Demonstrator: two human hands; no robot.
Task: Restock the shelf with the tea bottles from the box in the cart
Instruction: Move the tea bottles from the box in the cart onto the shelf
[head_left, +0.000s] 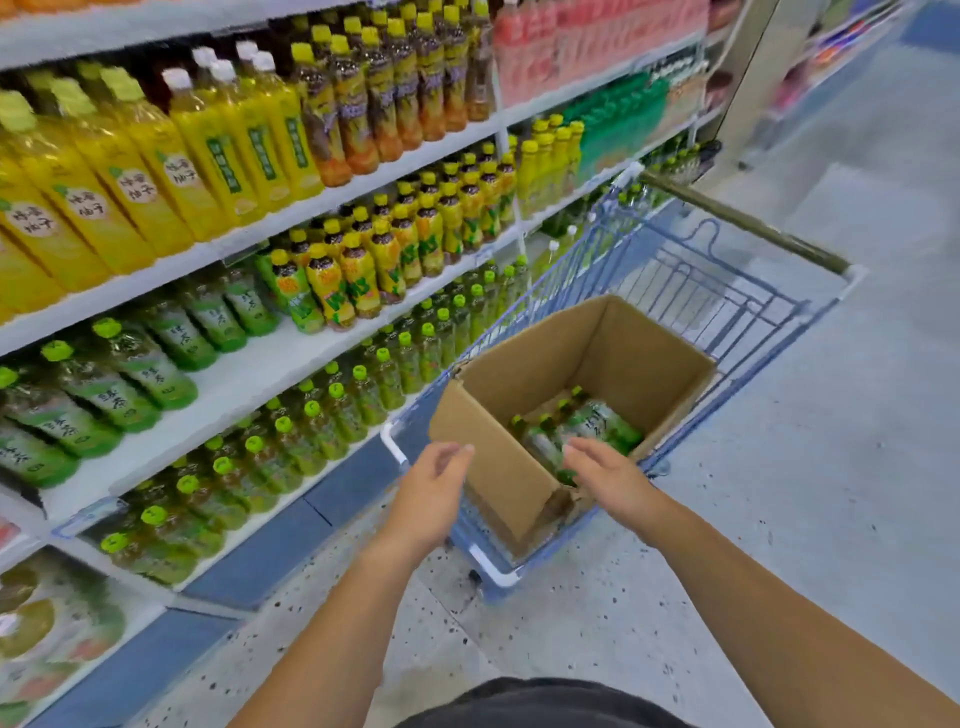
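Green-capped plastic tea bottles (597, 422) are seen inside the open brown cardboard box (519, 382), carried in the blue wire cart (492, 565). The left hand (434, 483) is held loosely curled and empty beside the box. The right hand (605, 467) is spread above the bottles, with nothing grasped.

Left hand (434, 488) hovered just outside the near wall of the open cardboard box (524, 395) in the blue cart (675, 275); right hand (605, 473) hung over green-capped tea bottles (592, 423) inside (lying down, blurry). Neither held anything. Stocked shelf (249, 374) stood at left.
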